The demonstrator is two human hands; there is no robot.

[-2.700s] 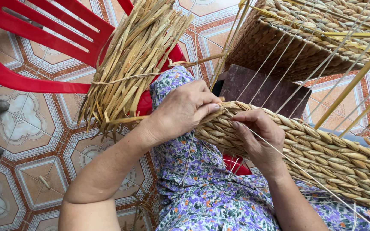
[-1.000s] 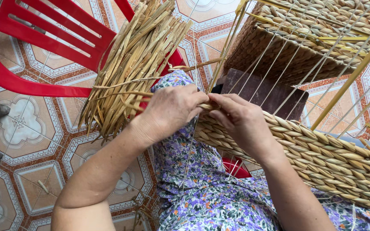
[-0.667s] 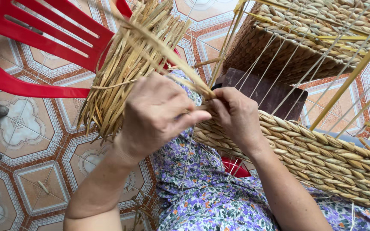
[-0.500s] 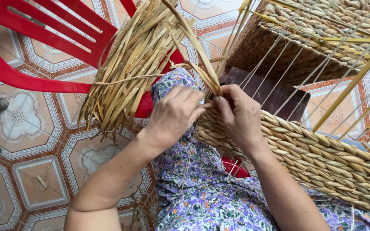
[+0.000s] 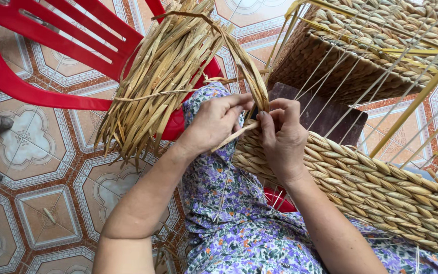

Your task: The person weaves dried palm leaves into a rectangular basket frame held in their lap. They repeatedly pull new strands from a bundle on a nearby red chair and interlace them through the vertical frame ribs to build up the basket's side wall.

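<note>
Patterned floor tiles in orange and cream spread beneath everything, with a red plastic chair standing on them at the upper left. Across the chair's seat lies a bundle of dried straw strands, fanned out toward the floor.

On the lap, over a purple floral dress, rests a partly woven basket of twisted fibre rope, its thin upright wires rising to a yellow frame. A dark wooden block sits just behind the woven edge.

Both hands meet at the basket's left end. The left hand has its grip pressed together on a flat straw strand, thumb against fingertips, near where the strand bends down from the bundle. The right hand pinches the same strand just beside it, fingers curled, knuckles almost touching the left hand. The strand arcs up and over from the bundle to the fingers; where its lower end tucks into the weave seems hidden behind the fingers.
</note>
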